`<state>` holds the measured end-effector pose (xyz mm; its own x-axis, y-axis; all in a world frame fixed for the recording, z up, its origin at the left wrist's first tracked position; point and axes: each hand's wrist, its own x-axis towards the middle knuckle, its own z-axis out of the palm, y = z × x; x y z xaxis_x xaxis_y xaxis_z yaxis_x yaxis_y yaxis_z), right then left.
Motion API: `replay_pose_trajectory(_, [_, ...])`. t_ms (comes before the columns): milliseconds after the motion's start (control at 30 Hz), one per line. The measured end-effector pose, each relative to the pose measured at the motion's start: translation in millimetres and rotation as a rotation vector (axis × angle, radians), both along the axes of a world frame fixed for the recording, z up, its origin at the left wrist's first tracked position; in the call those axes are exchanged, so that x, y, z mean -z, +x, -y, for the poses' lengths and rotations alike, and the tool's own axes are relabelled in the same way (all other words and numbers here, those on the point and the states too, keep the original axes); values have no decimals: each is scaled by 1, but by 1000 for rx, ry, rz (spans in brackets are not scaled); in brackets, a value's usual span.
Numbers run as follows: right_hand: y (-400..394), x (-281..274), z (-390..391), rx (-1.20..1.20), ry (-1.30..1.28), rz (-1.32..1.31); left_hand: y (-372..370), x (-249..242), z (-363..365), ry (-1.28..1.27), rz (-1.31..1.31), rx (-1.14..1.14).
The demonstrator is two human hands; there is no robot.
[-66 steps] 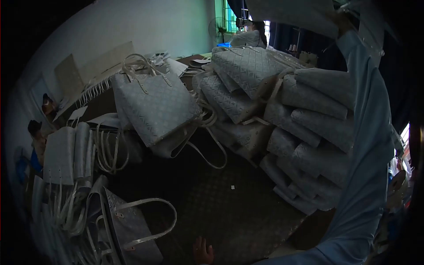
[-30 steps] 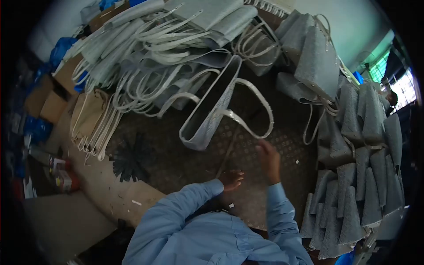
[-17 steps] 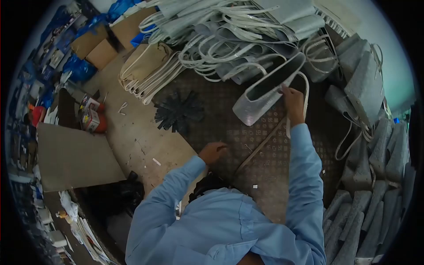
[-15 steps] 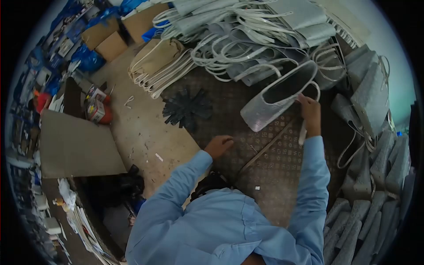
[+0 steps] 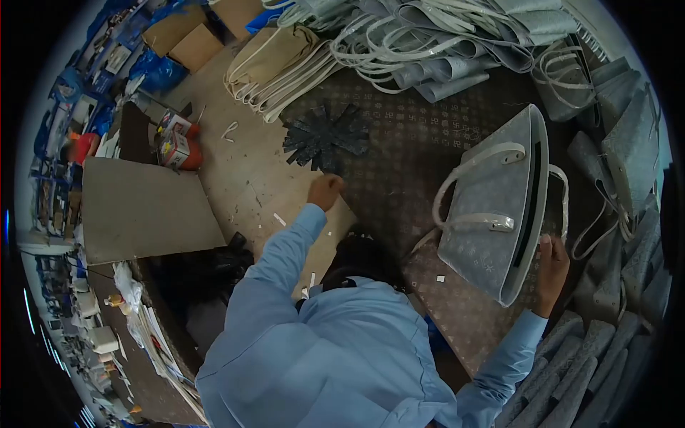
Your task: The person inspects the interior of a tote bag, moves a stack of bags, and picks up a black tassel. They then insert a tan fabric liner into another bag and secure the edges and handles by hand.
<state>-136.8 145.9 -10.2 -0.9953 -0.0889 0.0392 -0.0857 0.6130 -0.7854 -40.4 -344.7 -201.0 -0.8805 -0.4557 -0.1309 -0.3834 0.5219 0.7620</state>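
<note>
A grey handbag (image 5: 481, 203) with pale strap handles stands tilted on the patterned table (image 5: 421, 132), its dark opening facing right. My right hand (image 5: 553, 274) is closed on the handle at its right side, close to the bag's rim. My left hand (image 5: 325, 191) hovers by the lower edge of a fan of black strips (image 5: 326, 135). Its fingers are curled together; whatever they hold, if anything, is hidden.
Flat grey bag pieces with pale straps (image 5: 435, 50) are heaped at the back. A beige bag stack (image 5: 267, 64) lies left of them. More grey bags (image 5: 628, 143) crowd the right. Red tins (image 5: 178, 150) and a cardboard flap (image 5: 150, 207) are at left.
The handbag has come right and nearer, turning so its handled side shows. My right hand has moved down and right with it. My left hand has moved up and left towards the black strips.
</note>
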Motion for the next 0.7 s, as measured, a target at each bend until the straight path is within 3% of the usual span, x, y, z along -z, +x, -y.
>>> replay_pose_trajectory(67, [17,-8,23,109,119,-347,-16,-18,39,-228,-84,-202])
replay_pose_trajectory(200, [57,-57,84,393,345,-564,-43,-5,120,-339,-84,-155])
replay_pose_trajectory(267, [80,-64,155,454,145,-626,-52,15,150,-367,-160,62])
replay_pose_trajectory(333, [72,-41,256,41,-226,-265,-67,18,161,-369,-163,202])
replay_pose_trajectory(367, [53,-5,308,-84,-178,-209,-74,16,161,-377,-190,317])
replay_pose_trajectory(433, [23,66,396,-216,-158,213,-79,13,161,-359,-203,400])
replay_pose_trajectory(533, [10,159,464,-274,155,125,-92,19,176,-319,-273,494])
replay_pose_trajectory(700, [-4,167,501,-365,453,130,-91,23,182,-151,-270,538])
